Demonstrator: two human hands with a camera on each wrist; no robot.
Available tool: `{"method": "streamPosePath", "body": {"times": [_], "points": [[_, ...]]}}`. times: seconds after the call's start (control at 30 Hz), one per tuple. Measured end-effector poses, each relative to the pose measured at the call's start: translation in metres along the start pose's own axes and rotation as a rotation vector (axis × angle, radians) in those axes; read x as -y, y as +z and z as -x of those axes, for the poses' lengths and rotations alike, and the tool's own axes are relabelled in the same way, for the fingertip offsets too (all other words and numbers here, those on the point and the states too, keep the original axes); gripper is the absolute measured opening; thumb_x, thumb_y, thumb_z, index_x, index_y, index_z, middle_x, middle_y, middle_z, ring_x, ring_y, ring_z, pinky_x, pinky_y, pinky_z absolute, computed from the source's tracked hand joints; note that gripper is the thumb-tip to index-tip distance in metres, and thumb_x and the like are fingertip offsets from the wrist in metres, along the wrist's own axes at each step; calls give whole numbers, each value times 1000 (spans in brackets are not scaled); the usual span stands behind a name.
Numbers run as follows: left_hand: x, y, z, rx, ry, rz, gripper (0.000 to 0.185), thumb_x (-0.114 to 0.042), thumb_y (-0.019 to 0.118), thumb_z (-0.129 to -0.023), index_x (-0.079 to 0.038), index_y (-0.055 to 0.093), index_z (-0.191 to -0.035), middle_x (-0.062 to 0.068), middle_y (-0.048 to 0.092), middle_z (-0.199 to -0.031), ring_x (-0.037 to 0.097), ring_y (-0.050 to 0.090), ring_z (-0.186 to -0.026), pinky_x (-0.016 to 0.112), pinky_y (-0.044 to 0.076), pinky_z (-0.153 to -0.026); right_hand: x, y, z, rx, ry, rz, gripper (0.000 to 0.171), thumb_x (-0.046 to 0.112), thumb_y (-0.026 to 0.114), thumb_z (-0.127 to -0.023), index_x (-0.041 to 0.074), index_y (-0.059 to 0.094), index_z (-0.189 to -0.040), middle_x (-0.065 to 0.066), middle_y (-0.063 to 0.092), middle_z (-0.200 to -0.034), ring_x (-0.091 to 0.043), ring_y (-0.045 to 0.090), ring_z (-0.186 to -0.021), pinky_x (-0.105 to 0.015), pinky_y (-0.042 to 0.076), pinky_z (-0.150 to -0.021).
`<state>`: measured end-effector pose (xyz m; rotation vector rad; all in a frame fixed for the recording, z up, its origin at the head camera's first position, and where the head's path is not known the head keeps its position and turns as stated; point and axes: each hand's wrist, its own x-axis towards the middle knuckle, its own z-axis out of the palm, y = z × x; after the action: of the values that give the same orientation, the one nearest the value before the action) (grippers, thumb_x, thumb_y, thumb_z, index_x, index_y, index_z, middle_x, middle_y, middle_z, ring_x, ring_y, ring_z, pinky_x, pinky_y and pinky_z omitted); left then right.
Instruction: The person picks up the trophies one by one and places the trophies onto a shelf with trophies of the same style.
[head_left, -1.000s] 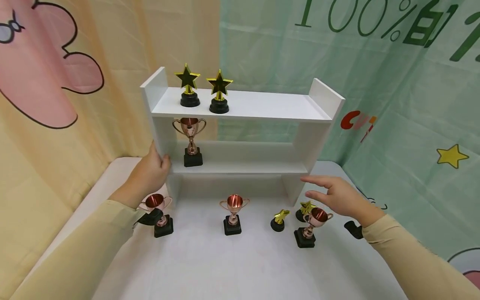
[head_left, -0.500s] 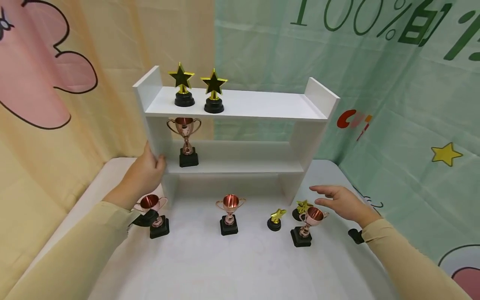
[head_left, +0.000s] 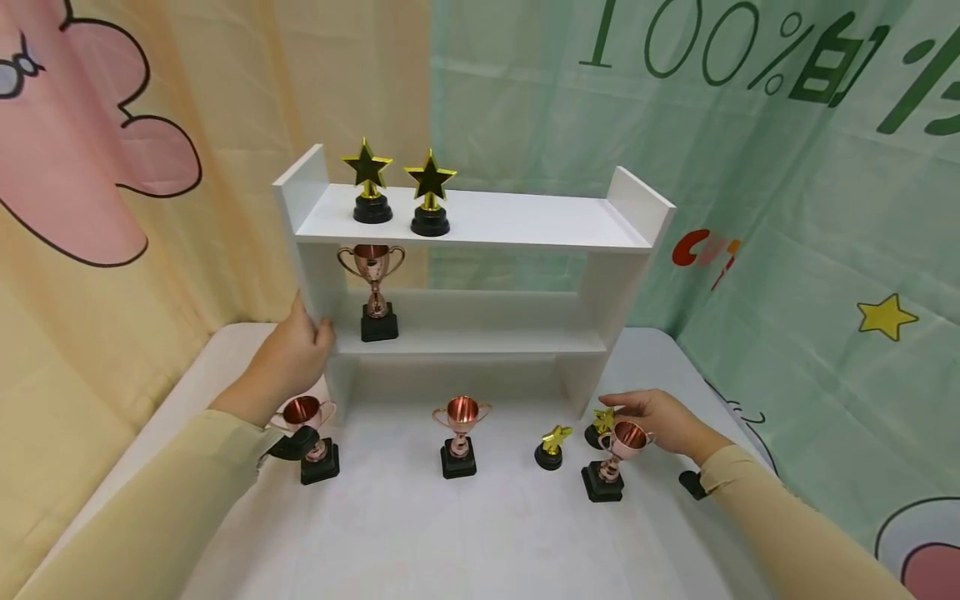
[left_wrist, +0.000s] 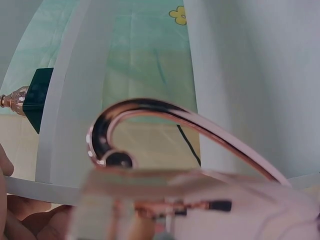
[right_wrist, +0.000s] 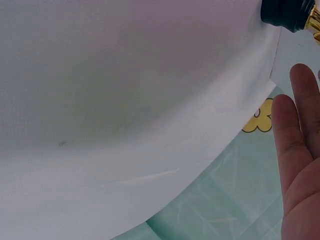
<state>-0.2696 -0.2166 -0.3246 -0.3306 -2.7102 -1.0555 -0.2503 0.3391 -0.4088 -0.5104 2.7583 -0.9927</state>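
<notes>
White shelf unit stands on tabletop, top board plus middle board. Left hand grips the unit's left side panel, digits on both faces of it, so narrow and holding the panel. Right hand out at the right, fingers extended, fairly wide, nothing seen in its grasp; fingertips just above the rear gold star trophy. Left-to-right gap between thumb and forefinger hidden; contact with the star, cannot tell. Right wrist view: two straight fingers, apart from that trophy's black base.

Rear star trophy sits on tabletop near the unit's front right corner, partly behind the right rose-gold cup. Front star trophy just left of those two. Middle rose-gold cup stands in front of the unit, near centre. Left rose-gold cup below left forearm, partly covered by black wrist gear; its handle looms blurred in left wrist view.

Top board, left part: two star trophies side by side, outer one and inner one. Middle board, left end: taller two-handled cup, black square base. Backdrop: beige curtain, green curtain.
</notes>
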Motion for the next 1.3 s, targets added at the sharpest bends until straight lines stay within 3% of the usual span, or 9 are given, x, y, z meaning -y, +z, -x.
{"method": "streamPosePath", "body": {"times": [0.1, 0.33, 0.87, 1.3], "points": [[1, 0, 0, -2, 0, -7, 70, -24, 33, -111, -7, -4, -167, 41, 37, -158, 62, 43, -142, 75, 37, -112, -1, 0, 0, 11, -15, 19, 48, 6, 73, -95, -4, 63, -141, -28, 65, -140, -44, 68, -123, -39, 63, -91], [3, 0, 0, -9, 3, -9, 70, -23, 34, -110, -7, -4, -167, 41, 38, -157, 62, 44, -141, 76, 38, -112, 5, -1, 1, -52, 2, 90, 39, 8, 69, -100, -1, 68, -138, -20, 74, -129, -36, 71, -117, -36, 64, -86], [0, 1, 1, -5, -3, -8, 70, -22, 34, -110, -6, -4, -167, 41, 37, -158, 62, 44, -141, 75, 38, -111, 7, -3, 1, -63, 63, 88, 38, 8, 68, -101, 1, 68, -138, -20, 73, -131, -34, 72, -118, -38, 63, -89], [0, 2, 1, 0, -15, -6, 70, -24, 33, -111, -8, -6, -167, 40, 37, -158, 61, 45, -141, 75, 39, -111, 8, -4, 3, -66, 72, 83, 38, 6, 67, -100, 0, 68, -138, -22, 72, -131, -35, 72, -118, -33, 63, -86]]}}
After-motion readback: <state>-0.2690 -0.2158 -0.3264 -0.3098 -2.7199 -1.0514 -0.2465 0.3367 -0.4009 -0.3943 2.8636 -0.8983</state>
